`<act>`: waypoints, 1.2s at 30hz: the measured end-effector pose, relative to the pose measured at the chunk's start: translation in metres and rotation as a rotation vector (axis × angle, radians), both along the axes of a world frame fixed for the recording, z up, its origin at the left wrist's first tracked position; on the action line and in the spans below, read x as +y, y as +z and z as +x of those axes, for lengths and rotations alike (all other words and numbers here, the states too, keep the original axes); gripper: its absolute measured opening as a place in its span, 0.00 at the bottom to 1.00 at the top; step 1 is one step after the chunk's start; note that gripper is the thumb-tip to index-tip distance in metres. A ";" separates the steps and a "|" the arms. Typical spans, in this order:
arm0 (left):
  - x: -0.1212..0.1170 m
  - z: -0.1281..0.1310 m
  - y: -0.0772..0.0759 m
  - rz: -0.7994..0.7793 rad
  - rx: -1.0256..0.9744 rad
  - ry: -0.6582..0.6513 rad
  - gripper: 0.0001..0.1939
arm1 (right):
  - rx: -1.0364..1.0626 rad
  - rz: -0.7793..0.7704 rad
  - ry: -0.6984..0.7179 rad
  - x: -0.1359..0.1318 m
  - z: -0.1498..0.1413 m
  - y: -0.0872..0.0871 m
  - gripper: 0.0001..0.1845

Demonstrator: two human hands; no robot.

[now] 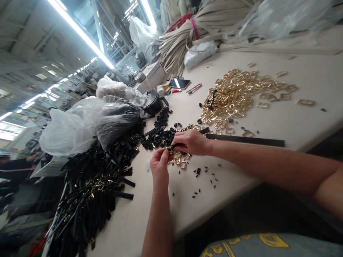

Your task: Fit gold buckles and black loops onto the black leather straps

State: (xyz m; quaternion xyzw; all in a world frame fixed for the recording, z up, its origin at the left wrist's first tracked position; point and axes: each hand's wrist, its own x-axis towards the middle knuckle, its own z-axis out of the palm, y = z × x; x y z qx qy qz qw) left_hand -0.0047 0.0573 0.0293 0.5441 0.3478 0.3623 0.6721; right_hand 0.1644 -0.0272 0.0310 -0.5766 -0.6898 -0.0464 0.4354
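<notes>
My left hand (160, 160) is closed, thumb and finger pinching a small gold buckle (168, 148). My right hand (194, 142) is closed around a black strap (179, 145), which runs to the buckle at my left fingertips. Part of the strap is hidden by my right fingers. Just below and behind my hands lie loose gold buckles (183, 165). A heap of small black loops (160, 134) sits just beyond them. One long black strap (246, 140) lies flat beyond my right forearm.
A large pile of gold buckles (233, 94) spreads at the back right. Black straps with buckles (99, 192) are heaped along the left edge. Plastic bags (72, 125), a dark lidded mug (153, 102), a phone (179, 83) and beige strips (174, 53) stand or lie farther back.
</notes>
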 end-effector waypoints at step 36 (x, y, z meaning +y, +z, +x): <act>-0.008 0.013 -0.004 -0.465 -0.179 0.009 0.08 | -0.102 -0.020 -0.030 -0.001 -0.008 -0.001 0.10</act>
